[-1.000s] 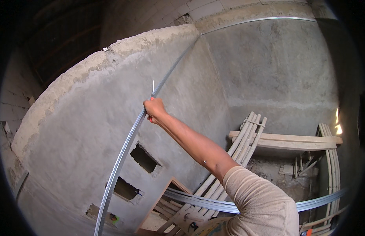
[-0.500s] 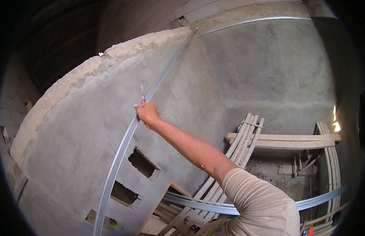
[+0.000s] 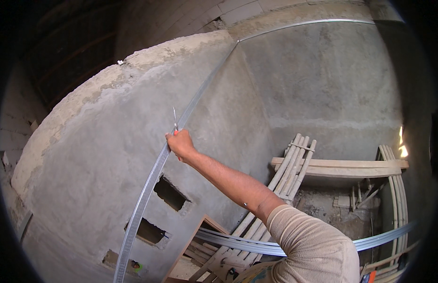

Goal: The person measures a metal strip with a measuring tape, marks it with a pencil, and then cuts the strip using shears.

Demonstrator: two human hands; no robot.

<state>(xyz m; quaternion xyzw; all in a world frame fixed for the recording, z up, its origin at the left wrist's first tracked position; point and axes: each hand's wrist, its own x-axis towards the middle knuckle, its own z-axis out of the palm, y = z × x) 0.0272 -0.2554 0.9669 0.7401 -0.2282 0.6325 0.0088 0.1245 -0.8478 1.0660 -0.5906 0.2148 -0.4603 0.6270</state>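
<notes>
My right hand (image 3: 181,145) reaches out to the left and is closed round a long grey metal channel (image 3: 149,186) lying along the plastered wall. In the same grip is a red-handled tool (image 3: 175,120), which looks like tin snips, its slim pointed metal end sticking up beside the channel. The channel's far end meets the room corner, by the end of a metal edge strip (image 3: 313,22) fixed along the far wall. Its near end runs out of the picture at the bottom. My left hand is not in view.
Below my arm are bamboo poles (image 3: 294,165), wooden planks (image 3: 341,168) and a bundle of metal channels (image 3: 389,237). Rectangular openings pierce the grey wall (image 3: 87,165). Something bright green (image 3: 137,267) shows by the lowest opening. Rubble lies far below on the floor (image 3: 318,207).
My right hand has shifted slightly right and down with the channel and the tool. The channel's far end has dropped a little, level with the end of the far wall's strip.
</notes>
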